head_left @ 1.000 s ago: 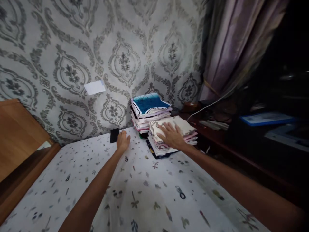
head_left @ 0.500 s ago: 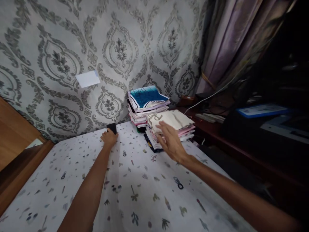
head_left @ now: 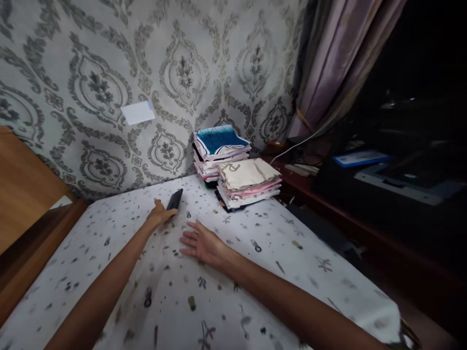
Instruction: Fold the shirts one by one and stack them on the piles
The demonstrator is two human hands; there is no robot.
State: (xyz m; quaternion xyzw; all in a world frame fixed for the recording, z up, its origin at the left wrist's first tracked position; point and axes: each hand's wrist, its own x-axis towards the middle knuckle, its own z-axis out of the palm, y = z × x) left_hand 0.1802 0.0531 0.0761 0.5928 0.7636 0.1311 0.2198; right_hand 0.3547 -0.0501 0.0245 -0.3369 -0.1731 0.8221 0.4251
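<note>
A dark flat phone-like slab [head_left: 175, 199] is gripped in my left hand [head_left: 159, 215], tilted up just above the patterned white sheet [head_left: 226, 272]. To the right of it, my right hand [head_left: 203, 244] is open with its fingers spread and holds nothing. Beyond my hands, against the wall, stand two stacks of folded cloth. The nearer stack [head_left: 250, 187] has a cream piece on top; the one behind it [head_left: 221, 146] is topped with a blue piece.
A damask-patterned wall [head_left: 182, 82] closes off the back, with a white card [head_left: 137, 113] on it. A wooden panel [head_left: 27, 184] borders the left. On the right are a purple curtain [head_left: 324, 73], a white cable [head_left: 302, 142] and a blue-edged flat object [head_left: 361, 158] on a dark surface.
My left hand has lifted and tilted the dark slab, bringing it slightly nearer. My right hand has moved away from the cream-topped stack, left and toward me.
</note>
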